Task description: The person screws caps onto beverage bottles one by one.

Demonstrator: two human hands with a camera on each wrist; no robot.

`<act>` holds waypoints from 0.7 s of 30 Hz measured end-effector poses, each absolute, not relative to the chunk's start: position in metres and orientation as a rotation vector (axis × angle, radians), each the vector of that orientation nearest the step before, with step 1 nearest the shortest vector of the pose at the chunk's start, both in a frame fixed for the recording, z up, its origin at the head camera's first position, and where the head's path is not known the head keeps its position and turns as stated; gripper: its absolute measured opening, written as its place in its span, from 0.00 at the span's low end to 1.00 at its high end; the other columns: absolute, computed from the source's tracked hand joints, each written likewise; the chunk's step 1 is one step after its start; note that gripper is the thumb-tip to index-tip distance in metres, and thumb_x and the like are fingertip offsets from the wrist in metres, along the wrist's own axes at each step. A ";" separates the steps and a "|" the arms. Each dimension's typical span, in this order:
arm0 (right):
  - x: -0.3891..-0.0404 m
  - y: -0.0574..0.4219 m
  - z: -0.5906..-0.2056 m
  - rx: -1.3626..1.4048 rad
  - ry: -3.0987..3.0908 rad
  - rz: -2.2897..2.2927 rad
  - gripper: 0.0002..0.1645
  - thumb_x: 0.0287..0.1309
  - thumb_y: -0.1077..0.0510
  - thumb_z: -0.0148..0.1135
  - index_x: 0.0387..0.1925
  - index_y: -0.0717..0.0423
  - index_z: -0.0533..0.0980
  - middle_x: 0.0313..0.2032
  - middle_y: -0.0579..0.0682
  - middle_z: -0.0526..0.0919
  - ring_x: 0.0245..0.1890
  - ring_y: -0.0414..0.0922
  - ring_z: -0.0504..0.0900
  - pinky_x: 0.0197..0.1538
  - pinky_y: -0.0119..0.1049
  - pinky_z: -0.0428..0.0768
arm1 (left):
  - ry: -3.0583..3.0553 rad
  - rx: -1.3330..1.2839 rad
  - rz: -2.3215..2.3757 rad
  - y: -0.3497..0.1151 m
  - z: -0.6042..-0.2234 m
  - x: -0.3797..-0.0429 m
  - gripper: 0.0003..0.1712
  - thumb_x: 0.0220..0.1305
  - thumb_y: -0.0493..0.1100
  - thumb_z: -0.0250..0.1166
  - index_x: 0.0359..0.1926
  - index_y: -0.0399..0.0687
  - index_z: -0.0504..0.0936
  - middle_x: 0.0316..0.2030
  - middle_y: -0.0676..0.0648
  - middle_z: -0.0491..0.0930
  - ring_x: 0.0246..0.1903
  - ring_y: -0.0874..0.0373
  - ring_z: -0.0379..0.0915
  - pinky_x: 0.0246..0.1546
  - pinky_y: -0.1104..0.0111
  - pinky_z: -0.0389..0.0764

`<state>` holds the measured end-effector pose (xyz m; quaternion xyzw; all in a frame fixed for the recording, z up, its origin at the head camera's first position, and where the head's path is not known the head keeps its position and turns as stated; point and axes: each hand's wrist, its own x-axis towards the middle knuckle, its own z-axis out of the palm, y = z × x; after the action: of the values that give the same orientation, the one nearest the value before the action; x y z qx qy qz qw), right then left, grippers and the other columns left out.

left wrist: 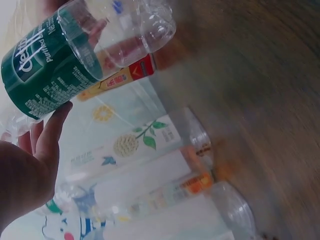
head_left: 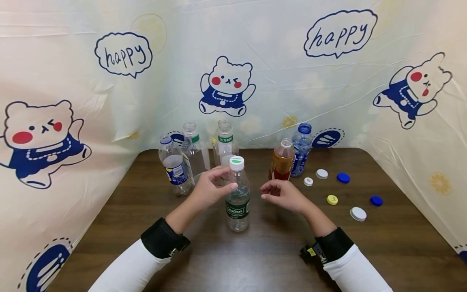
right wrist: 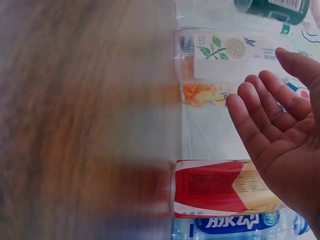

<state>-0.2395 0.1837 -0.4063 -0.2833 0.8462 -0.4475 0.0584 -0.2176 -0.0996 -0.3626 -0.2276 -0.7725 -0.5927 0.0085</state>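
A clear plastic water bottle (head_left: 238, 207) with a green label and a white cap (head_left: 236, 163) stands upright on the table before me. My left hand (head_left: 209, 187) holds it near the shoulder, thumb in front and fingers reaching behind toward the neck. Seen from the left wrist, the bottle's label (left wrist: 45, 70) lies just beyond the thumb. To the right of the bottle, my right hand (head_left: 284, 195) hovers with nothing in it. Its palm faces the right wrist view, fingers loosely bent.
Behind on the left stand a blue-labelled bottle (head_left: 175, 170) and two clear bottles (head_left: 197, 154), all uncapped. Behind on the right are a red-labelled bottle (head_left: 281, 162) and a blue bottle (head_left: 302, 146). Several loose caps, including a yellow one (head_left: 332, 199), lie on the right.
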 end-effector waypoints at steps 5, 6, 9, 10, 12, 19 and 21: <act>-0.239 0.186 -0.408 -0.849 2.564 -1.347 0.17 0.61 0.55 0.67 0.47 0.64 0.79 0.36 0.47 0.83 0.38 0.46 0.79 0.43 0.40 0.81 | -2.429 -0.654 -1.906 -0.120 -0.358 -0.210 0.26 0.59 0.43 0.71 0.59 0.44 0.79 0.48 0.45 0.78 0.49 0.48 0.73 0.52 0.51 0.75; -0.239 0.186 -0.408 -0.847 2.566 -1.345 0.18 0.61 0.55 0.67 0.47 0.64 0.79 0.36 0.47 0.83 0.38 0.46 0.79 0.43 0.40 0.81 | -2.428 -0.644 -1.907 -0.125 -0.357 -0.208 0.26 0.59 0.43 0.71 0.59 0.44 0.79 0.47 0.45 0.78 0.49 0.48 0.72 0.53 0.50 0.74; -0.239 0.187 -0.410 -0.835 2.567 -1.334 0.18 0.61 0.54 0.67 0.47 0.63 0.79 0.37 0.47 0.83 0.38 0.46 0.79 0.43 0.37 0.80 | -2.427 -0.598 -1.888 -0.143 -0.353 -0.202 0.26 0.60 0.43 0.71 0.59 0.43 0.79 0.48 0.45 0.78 0.50 0.49 0.71 0.54 0.52 0.74; -0.239 0.188 -0.411 -0.828 2.567 -1.331 0.18 0.61 0.54 0.67 0.47 0.63 0.79 0.37 0.47 0.83 0.38 0.46 0.79 0.43 0.37 0.80 | -2.418 -0.591 -1.875 -0.149 -0.352 -0.200 0.25 0.60 0.42 0.70 0.58 0.43 0.79 0.48 0.46 0.78 0.49 0.50 0.71 0.52 0.55 0.74; -0.240 0.189 -0.413 -0.818 2.569 -1.323 0.18 0.61 0.54 0.67 0.47 0.63 0.79 0.37 0.47 0.83 0.38 0.46 0.79 0.43 0.37 0.80 | -2.392 -0.566 -1.858 -0.161 -0.351 -0.197 0.24 0.61 0.41 0.70 0.57 0.40 0.79 0.46 0.47 0.78 0.47 0.52 0.72 0.50 0.59 0.76; -0.242 0.190 -0.416 -0.819 2.560 -1.331 0.18 0.61 0.55 0.67 0.47 0.63 0.79 0.37 0.47 0.83 0.38 0.46 0.79 0.43 0.38 0.80 | -2.277 -0.365 -1.828 -0.210 -0.351 -0.185 0.18 0.62 0.35 0.67 0.54 0.40 0.80 0.39 0.55 0.79 0.42 0.60 0.73 0.42 0.72 0.75; -0.242 0.189 -0.416 -0.818 2.554 -1.333 0.18 0.61 0.55 0.67 0.47 0.63 0.79 0.37 0.48 0.83 0.38 0.47 0.79 0.43 0.38 0.80 | -2.262 -0.290 -1.783 -0.224 -0.352 -0.183 0.18 0.62 0.35 0.67 0.54 0.41 0.80 0.39 0.58 0.80 0.43 0.62 0.74 0.45 0.74 0.74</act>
<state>-0.2420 0.1894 -0.4162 -0.2725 0.8506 -0.4438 0.0732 -0.1825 -0.2245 -0.3518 -0.0993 -0.7754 -0.6114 0.1229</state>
